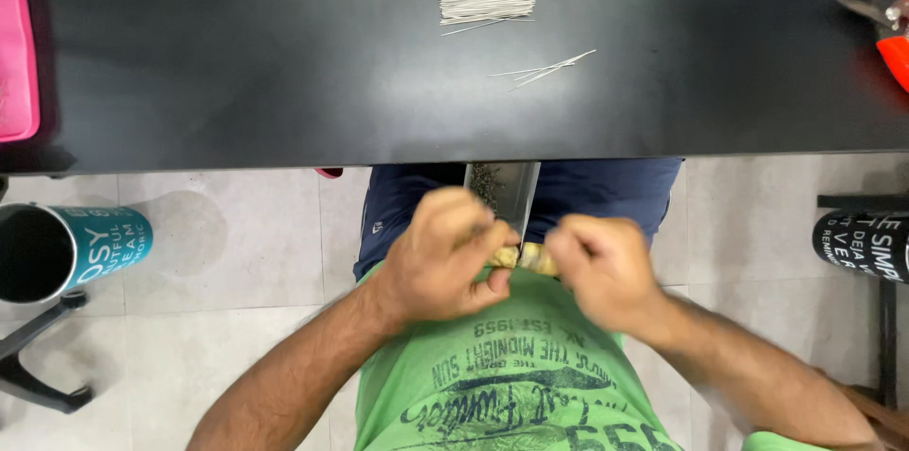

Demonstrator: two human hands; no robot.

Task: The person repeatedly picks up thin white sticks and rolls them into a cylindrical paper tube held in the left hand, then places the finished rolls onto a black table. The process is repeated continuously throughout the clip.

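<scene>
— Two hands, but how much of what they hold can you actually make out?

— Little. The left hand (pixel 445 257) and the right hand (pixel 601 271) are curled together over a small yellowish roll (pixel 525 259), and only a short stretch of it shows in the gap between them. The right hand is blurred, so I cannot tell how its fingers sit. The left hand's fingers are bent in tight, thumb against forefinger, pinched on the roll's end.

— Where is that roll?

— Between the two hands, touching both, just above the green shirt (pixel 502 366) and below the edge of the black table (pixel 237 63). Right behind it stands a metal tray (pixel 502 188) with dark grainy bits in it; the table edge cuts off its far end, and the left knuckles cover part of its near corner.

— And around them?

— On the table, well apart from the hands, a neat bundle of thin white sticks (pixel 487 0), with a few loose sticks (pixel 544 70) beside it. A pink container (pixel 16 58) is cut off at the left border, red-handled scissors (pixel 885 20) at the right. On the tiled floor — a teal cylinder (pixel 71 250) at the left, a black cylinder (pixel 862 243) at the right, half out of frame.
</scene>
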